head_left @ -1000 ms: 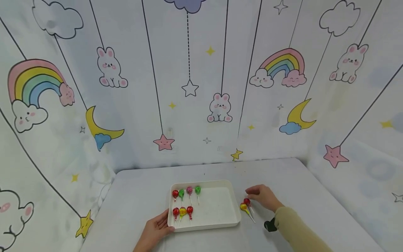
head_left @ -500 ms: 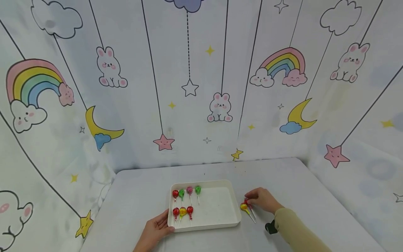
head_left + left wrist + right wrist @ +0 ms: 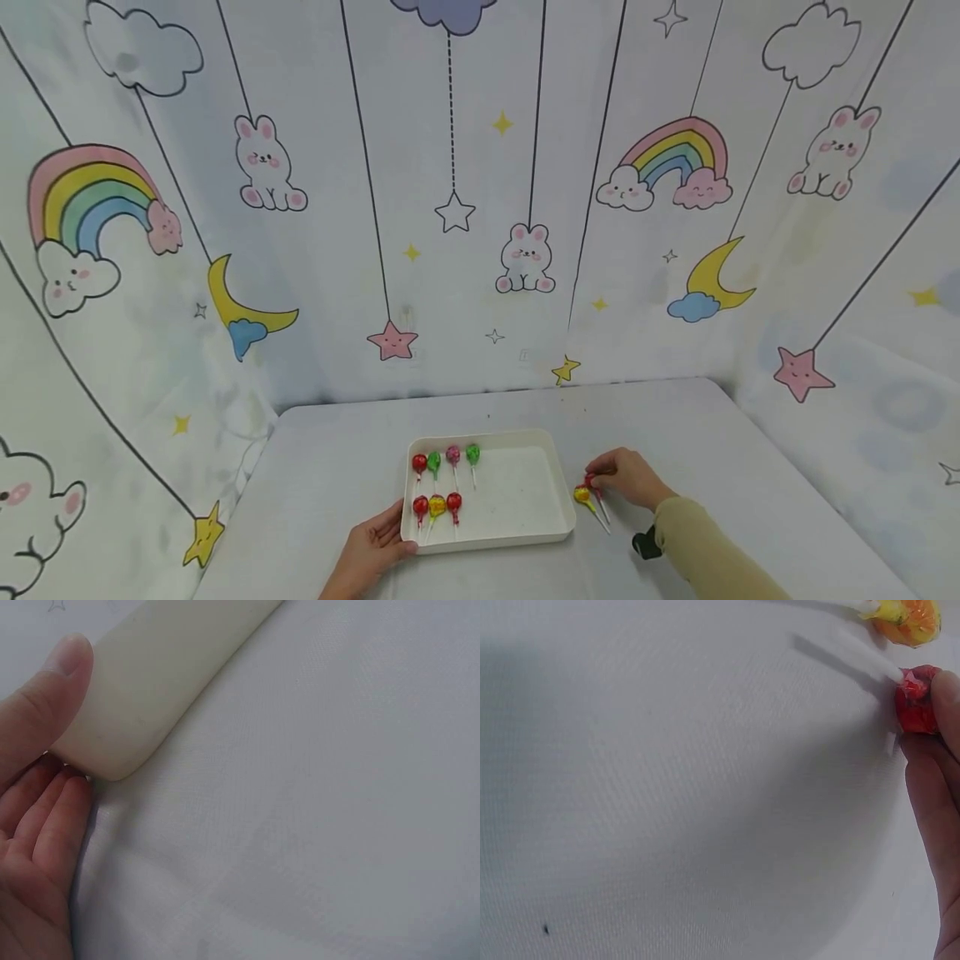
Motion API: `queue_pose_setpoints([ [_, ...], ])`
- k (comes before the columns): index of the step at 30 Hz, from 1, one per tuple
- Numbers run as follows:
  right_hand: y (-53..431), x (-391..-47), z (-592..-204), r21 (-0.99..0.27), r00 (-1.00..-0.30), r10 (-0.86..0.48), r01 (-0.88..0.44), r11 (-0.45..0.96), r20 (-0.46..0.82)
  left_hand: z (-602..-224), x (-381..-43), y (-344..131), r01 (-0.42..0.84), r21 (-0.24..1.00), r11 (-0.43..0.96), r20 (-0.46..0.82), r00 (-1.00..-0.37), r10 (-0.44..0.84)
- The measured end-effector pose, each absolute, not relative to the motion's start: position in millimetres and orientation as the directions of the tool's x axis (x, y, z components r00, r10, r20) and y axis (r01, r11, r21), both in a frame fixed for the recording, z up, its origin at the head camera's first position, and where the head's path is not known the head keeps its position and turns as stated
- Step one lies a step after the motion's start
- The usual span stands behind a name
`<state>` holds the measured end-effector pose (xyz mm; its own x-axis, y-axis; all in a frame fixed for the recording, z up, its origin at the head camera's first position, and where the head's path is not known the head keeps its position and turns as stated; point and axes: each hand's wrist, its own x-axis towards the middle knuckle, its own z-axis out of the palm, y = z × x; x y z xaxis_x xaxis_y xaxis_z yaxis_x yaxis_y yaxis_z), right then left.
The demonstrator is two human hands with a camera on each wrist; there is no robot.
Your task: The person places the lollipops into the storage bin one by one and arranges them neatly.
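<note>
My left hand [image 3: 369, 548] holds the near left corner of a white tray [image 3: 517, 493], thumb at its side and fingers at the corner in the left wrist view. Inside the tray's left half lie lollipops in two rows. The far row has a red one [image 3: 419, 462], a green one [image 3: 434, 462], a pink one [image 3: 453, 455] and another green one [image 3: 472, 454]; the near row has red, yellow [image 3: 437, 506] and red. Right of the tray, my right hand [image 3: 630, 477] pinches the head of a red lollipop [image 3: 915, 709]. A yellow lollipop [image 3: 582, 495] lies beside it.
A white cloth covers the table [image 3: 337, 454]. Behind it hangs a white backdrop [image 3: 450, 292] printed with rabbits, stars, moons and rainbows. A black object [image 3: 647, 543] sits at the right wrist, by the sleeve.
My right hand has come slightly down onto the red lollipop, and its fingers have closed around the head. The left hand and the tray keep their places.
</note>
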<state>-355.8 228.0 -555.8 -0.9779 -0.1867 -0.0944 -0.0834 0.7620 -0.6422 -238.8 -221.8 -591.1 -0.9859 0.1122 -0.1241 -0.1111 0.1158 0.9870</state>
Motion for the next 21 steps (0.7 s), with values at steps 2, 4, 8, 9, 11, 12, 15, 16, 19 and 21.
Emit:
queue_pose_setpoints([
  [2, 229, -356, -555, -0.639, -0.977, -0.192, -0.092, 0.763, -0.088, -591, -239, -221, -0.115, 0.987, 0.114, -0.128, -0.985, 0.115],
  [4, 231, -355, -553, -0.636, -0.977, -0.199, -0.108, 0.764, -0.074, -592, -239, -221, -0.117, 0.987, 0.113, -0.130, -0.985, 0.115],
  [8, 231, -356, -543, -0.640, -0.975, -0.219, -0.142, 0.755, -0.043, -593, -240, -221, -0.119, 0.987, 0.108, -0.130, -0.986, 0.109],
  [9, 230, -356, -540, -0.639, -0.974, -0.225, -0.153, 0.754, -0.033, -594, -240, -222, -0.118, 0.987, 0.109, -0.130, -0.986, 0.107],
  [11, 229, -357, -534, -0.646, -0.974, -0.227, -0.159, 0.747, -0.024, -595, -241, -222, -0.119, 0.987, 0.110, -0.131, -0.986, 0.105],
  [12, 228, -357, -531, -0.648, -0.973, -0.229, -0.163, 0.744, -0.017, -595, -241, -222, -0.120, 0.987, 0.110, -0.131, -0.986, 0.103],
  [15, 226, -360, -524, -0.658, -0.975, -0.223, -0.167, 0.735, 0.000, -595, -242, -223, -0.120, 0.987, 0.111, -0.131, -0.986, 0.102],
  [16, 225, -360, -522, -0.663, -0.977, -0.215, -0.163, 0.730, 0.003, -595, -242, -223, -0.119, 0.987, 0.111, -0.131, -0.986, 0.102],
  [19, 220, -364, -519, -0.667, -0.977, -0.211, -0.176, 0.724, 0.029, -594, -241, -222, -0.116, 0.987, 0.112, -0.127, -0.986, 0.104],
  [21, 216, -366, -516, -0.677, -0.978, -0.205, -0.177, 0.714, 0.039, -594, -241, -222, -0.110, 0.987, 0.115, -0.122, -0.987, 0.107],
])
